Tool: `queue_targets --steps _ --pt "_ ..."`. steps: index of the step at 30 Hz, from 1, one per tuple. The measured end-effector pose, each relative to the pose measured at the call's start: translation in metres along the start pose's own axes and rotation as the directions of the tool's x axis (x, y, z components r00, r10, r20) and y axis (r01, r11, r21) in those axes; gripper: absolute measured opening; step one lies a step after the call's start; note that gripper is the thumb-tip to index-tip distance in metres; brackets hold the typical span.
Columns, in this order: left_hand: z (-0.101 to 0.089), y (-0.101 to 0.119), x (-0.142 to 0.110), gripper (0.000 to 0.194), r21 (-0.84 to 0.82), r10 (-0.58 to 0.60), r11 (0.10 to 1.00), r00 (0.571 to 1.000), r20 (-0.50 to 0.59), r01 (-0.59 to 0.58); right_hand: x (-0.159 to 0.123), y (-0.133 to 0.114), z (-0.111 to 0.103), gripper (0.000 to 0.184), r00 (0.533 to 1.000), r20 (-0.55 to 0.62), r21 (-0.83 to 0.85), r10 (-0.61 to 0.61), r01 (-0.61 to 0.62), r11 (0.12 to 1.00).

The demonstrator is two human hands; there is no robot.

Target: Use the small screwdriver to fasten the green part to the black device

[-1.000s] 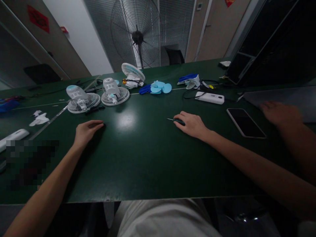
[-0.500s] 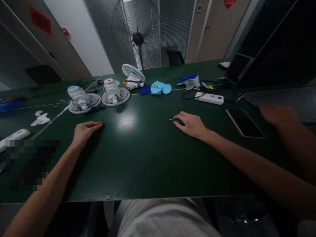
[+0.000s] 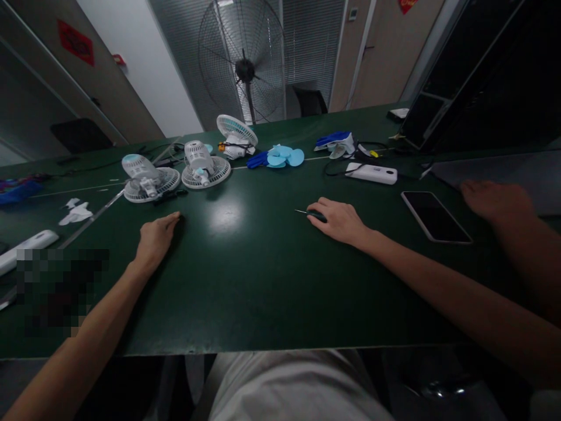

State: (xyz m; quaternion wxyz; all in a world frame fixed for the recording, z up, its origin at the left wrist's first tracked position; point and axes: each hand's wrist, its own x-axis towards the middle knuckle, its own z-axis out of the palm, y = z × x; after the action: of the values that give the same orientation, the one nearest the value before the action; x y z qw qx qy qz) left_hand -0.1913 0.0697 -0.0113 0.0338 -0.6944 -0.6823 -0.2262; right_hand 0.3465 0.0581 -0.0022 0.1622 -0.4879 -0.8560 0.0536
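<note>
My right hand (image 3: 339,219) rests on the dark green table (image 3: 263,280), its fingers wrapped round the dark handle of a small screwdriver (image 3: 316,215). The thin metal shaft points left. Farther left, my left hand (image 3: 156,237) is low over the table with its fingers pinched together; whatever they hold, if anything, is too small and dark to make out. Beyond that hand lie two white fans, one at the left (image 3: 146,178) and one beside it (image 3: 204,166), both with grilles down. A third fan (image 3: 236,137) leans farther back.
Light blue fan blades (image 3: 284,156) lie on a blue glove (image 3: 258,160). Right of them are another glove (image 3: 336,144), a white power bank-like box (image 3: 371,173) and a phone (image 3: 436,216). Another person's hand (image 3: 497,199) rests at the far right.
My left hand has turned so its back faces up more, and its fingertips have shifted slightly away from me. My right hand and the screwdriver stay in place.
</note>
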Motion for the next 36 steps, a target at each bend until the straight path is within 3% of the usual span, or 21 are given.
queue_targets --steps 9,19,25,36 --pt "-0.004 0.001 0.005 0.039 0.086 -0.073 0.994 0.997 0.013 0.072 0.001 0.000 0.000 0.040 1.000 0.002 0.005 0.012 -0.012 1.000" --pt "-0.013 0.016 -0.001 0.047 0.216 0.022 0.975 0.995 0.093 -0.041 0.000 0.000 0.001 0.038 1.000 -0.012 -0.008 0.005 -0.005 1.000" --pt "-0.013 0.014 -0.001 0.043 0.202 0.102 0.972 0.990 0.099 -0.121 0.000 0.001 0.000 0.040 1.000 0.000 0.006 0.007 -0.007 1.000" --pt "-0.011 0.005 0.006 0.034 0.160 0.065 0.984 0.994 0.092 -0.080 0.000 0.001 0.000 0.040 1.000 0.009 0.024 0.011 -0.011 1.000"
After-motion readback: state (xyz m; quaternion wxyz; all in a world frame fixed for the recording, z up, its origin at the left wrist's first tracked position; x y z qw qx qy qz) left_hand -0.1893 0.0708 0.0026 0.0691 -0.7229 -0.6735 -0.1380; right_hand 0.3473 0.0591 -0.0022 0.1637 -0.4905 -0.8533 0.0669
